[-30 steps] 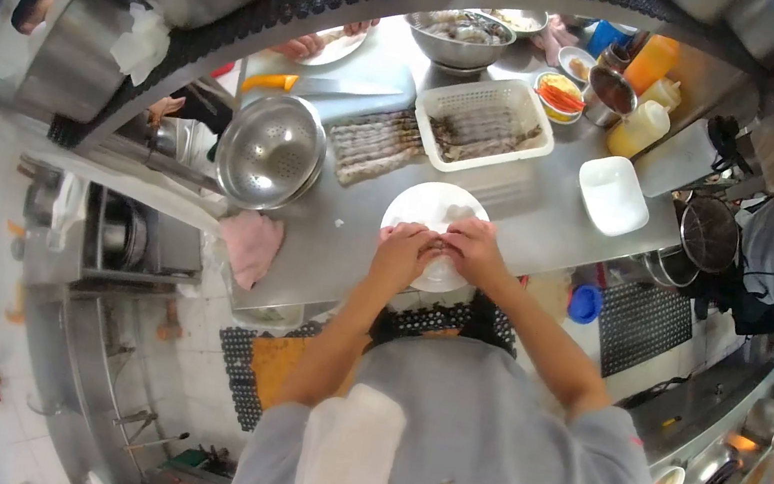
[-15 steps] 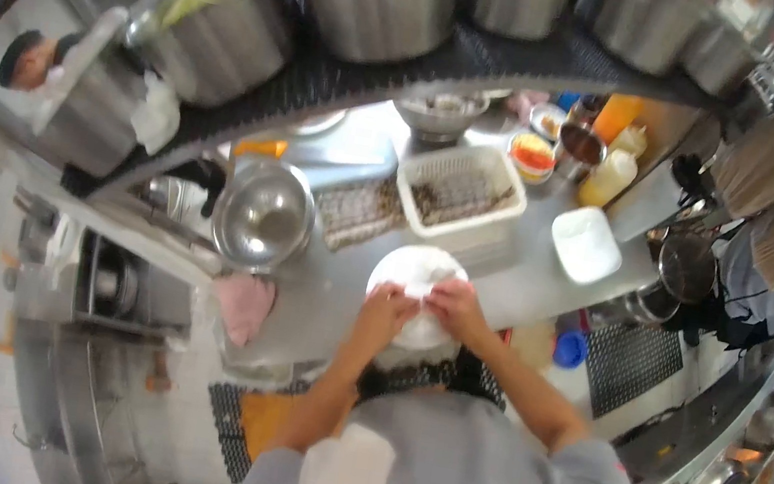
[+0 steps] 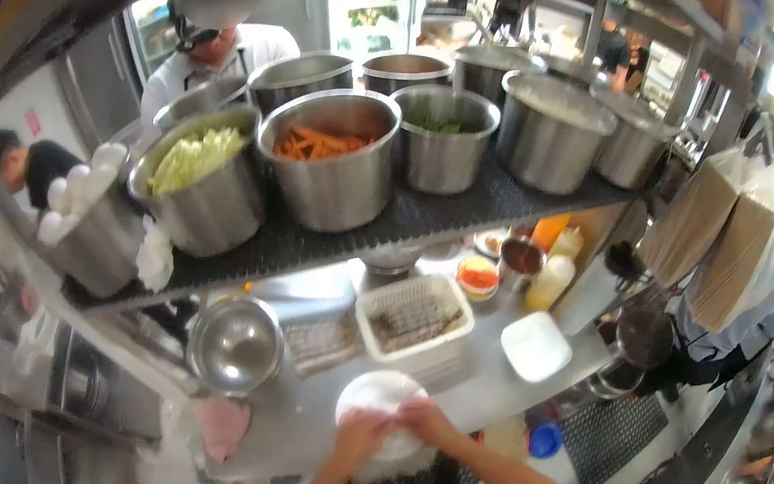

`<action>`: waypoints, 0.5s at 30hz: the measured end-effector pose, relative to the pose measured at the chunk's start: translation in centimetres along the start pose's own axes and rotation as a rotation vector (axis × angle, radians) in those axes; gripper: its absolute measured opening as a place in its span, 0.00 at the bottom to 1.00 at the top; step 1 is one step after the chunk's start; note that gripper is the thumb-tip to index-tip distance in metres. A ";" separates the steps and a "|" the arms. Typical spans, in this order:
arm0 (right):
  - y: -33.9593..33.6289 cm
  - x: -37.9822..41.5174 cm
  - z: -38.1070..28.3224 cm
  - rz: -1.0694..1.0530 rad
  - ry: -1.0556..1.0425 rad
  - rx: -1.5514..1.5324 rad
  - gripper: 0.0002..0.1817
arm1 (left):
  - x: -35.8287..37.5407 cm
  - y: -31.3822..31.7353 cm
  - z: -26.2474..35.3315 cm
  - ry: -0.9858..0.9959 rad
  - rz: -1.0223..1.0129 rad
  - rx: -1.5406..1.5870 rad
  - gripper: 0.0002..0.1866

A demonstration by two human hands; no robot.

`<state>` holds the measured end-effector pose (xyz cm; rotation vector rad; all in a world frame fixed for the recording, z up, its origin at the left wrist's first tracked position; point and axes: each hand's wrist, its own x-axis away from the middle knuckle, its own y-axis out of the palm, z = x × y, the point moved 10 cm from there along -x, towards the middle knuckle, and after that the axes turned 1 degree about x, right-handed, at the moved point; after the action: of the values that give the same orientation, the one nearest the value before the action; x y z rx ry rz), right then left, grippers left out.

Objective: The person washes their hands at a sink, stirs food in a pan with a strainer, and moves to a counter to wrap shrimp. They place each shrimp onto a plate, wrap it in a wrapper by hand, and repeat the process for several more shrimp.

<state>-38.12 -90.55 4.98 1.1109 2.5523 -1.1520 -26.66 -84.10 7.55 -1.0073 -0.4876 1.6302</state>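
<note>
A round white plate [image 3: 381,389] is at the front edge of the steel counter. Both of my hands are over its near half, with the fingertips drawn in close together. My left hand [image 3: 361,436] has its fingers bent and pressed together. From the right, my right hand [image 3: 426,419] meets it with curled fingers. Whatever they pinch is white on white and too blurred to make out. Just beyond the plate stands a white plastic basket [image 3: 369,343] with dark, striped pieces inside. To its left lies a similar striped mat-like piece [image 3: 320,345].
A steel bowl [image 3: 236,345] and a pink cloth [image 3: 221,427] are on the left. A white square container [image 3: 535,347] and squeeze bottles [image 3: 553,281] stand on the right. Above runs a black shelf [image 3: 411,218] with several steel pots. Co-workers stand beyond it and at right.
My view has tilted up, bringing the pots' contents and co-workers behind the shelf into sight. My hands stay together over the plate; the white material seen between them before is now hidden.
</note>
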 end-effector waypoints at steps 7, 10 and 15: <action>-1.1 -0.6 -0.7 0.028 -0.007 0.010 0.06 | 0.0 0.0 0.2 0.025 0.002 -0.112 0.12; -0.2 -0.4 0.7 -0.034 0.099 0.066 0.07 | -0.5 0.4 -0.1 0.013 0.027 -0.105 0.11; 0.0 0.3 -0.9 -0.031 0.008 0.094 0.11 | 0.6 0.0 0.4 0.040 0.077 -0.108 0.09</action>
<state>-38.17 -89.81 5.51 1.1016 2.5543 -1.2893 -27.00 -83.47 7.61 -1.1490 -0.5195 1.6628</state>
